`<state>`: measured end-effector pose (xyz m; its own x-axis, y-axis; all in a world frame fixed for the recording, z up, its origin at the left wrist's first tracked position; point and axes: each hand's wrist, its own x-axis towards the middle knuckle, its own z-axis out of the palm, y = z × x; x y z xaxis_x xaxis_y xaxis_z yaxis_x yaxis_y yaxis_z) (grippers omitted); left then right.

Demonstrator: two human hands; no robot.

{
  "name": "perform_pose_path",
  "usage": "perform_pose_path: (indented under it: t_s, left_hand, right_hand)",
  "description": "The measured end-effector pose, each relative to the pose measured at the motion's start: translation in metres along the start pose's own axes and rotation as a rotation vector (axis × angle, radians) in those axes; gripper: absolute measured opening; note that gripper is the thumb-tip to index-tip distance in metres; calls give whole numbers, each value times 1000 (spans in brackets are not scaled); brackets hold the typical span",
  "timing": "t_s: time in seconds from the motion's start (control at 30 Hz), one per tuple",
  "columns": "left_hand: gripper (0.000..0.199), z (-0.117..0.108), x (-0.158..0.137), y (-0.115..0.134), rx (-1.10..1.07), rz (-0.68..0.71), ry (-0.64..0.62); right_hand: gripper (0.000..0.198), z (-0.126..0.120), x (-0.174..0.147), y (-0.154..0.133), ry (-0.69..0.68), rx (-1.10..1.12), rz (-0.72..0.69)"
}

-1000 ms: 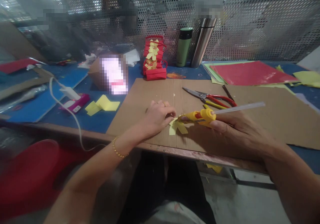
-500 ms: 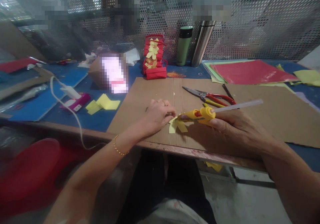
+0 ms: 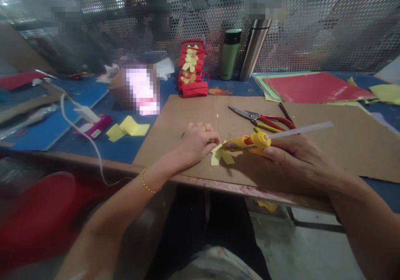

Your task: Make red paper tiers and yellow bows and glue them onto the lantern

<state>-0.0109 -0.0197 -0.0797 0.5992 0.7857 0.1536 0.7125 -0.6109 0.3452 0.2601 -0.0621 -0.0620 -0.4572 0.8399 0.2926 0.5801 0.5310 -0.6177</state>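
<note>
My right hand (image 3: 290,157) grips a yellow hot glue gun (image 3: 250,142), with a clear glue stick (image 3: 303,129) poking out of its back end. The gun's nozzle points left, at the centre of a pale yellow paper bow (image 3: 222,158) lying on the cardboard sheet (image 3: 187,109). Against the bow's left edge, my left hand (image 3: 200,142) is closed, thumb and fingers pinching its paper. The nozzle tip and the pinched part are largely hidden by the fingers and the gun.
Red-handled scissors (image 3: 262,116) and a yellow-handled tool (image 3: 268,126) lie beyond the glue gun. Behind stand red paper boxes with yellow bows (image 3: 195,90), a green tumbler (image 3: 231,57) and a steel flask (image 3: 255,51). Yellow paper pieces (image 3: 129,126) and a purple power strip (image 3: 96,126) are left.
The view has tilted slightly. Both hands, the glue gun and the bow keep nearly the same places, the nozzle still over the bow's middle.
</note>
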Motion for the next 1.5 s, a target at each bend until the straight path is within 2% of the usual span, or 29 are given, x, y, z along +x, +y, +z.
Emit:
perform_pose_path:
  t_s: [0.17,0.37,0.53,0.83,1.1,1.3,1.5]
  left_hand:
    - [19,-1,0,1,5,3,-4]
    - [18,0,-1,-1,1,10,5]
    - [18,1,0,-1,3,14,12]
    - [19,0,-1,1,24,20,3]
    - [17,-1,-1,1,15,11,-5]
    - [18,0,0,0,19,11,-2]
    - [17,1,-1,-1,24,12,2]
  right_hand:
    - [61,1,-1,1,-3,-23,15]
    - [55,-2,-2,-2,-31,-26,79]
    - [60,-1,-1,-2,-1,-19,48]
    - [66,1,3,-8,-26,0,23]
    - [61,-1,-1,-6,-37,1,39]
    - [68,-4,-2,-7,-52,-9,80]
    - [62,-3,-4,-4,-42,-4,90]
